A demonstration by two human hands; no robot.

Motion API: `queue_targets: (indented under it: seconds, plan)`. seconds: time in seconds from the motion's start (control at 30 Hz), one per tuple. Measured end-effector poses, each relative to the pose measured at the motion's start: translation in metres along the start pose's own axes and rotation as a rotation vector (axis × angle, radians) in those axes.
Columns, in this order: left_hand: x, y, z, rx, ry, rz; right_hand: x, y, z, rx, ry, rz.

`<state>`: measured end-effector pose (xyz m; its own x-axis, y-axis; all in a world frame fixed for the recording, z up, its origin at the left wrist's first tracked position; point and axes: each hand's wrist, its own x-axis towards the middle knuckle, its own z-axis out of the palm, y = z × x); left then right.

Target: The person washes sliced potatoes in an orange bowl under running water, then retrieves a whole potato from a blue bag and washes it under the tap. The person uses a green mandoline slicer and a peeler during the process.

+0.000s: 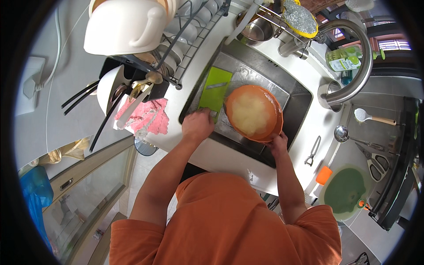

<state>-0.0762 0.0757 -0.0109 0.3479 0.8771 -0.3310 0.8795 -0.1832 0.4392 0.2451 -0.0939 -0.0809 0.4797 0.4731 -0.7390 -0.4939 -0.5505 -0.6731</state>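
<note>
My left hand [198, 124] rests at the near left edge of the steel sink [299, 102], its fingers at the near end of a green grater or slicer board [215, 89] with a slanted blade. Whether the fingers grip the board cannot be told. The board lies tilted inside the sink. My right hand [277, 144] holds the near right rim of a round orange basin [276, 121]. Cloudy, pale yellow liquid [250, 114] fills much of the basin, which is over the sink to the right of the board.
A curved steel faucet [364, 69] rises at the right. A dish rack [190, 49] with bowls and a cutlery holder stands at the left, beside a pink cloth [155, 116]. A peeler [313, 150] lies on the right counter. A steel pot [258, 31] stands behind the sink.
</note>
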Motion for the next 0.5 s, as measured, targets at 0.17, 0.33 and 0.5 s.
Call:
queue_targets:
  seconds: [0.17, 0.33, 0.5]
  plan:
    - [0.0, 0.001, 0.0, 0.001, -0.002, -0.006, -0.005, -0.003, -0.001, 0.007, 0.016, -0.031]
    - [-0.001, 0.001, -0.001, -0.003, 0.0, -0.008, -0.013, -0.007, -0.002, -0.001, 0.005, -0.062]
    - [0.0, 0.003, -0.004, 0.004, -0.043, -0.021, -0.016, -0.006, -0.003, 0.005, 0.012, -0.043]
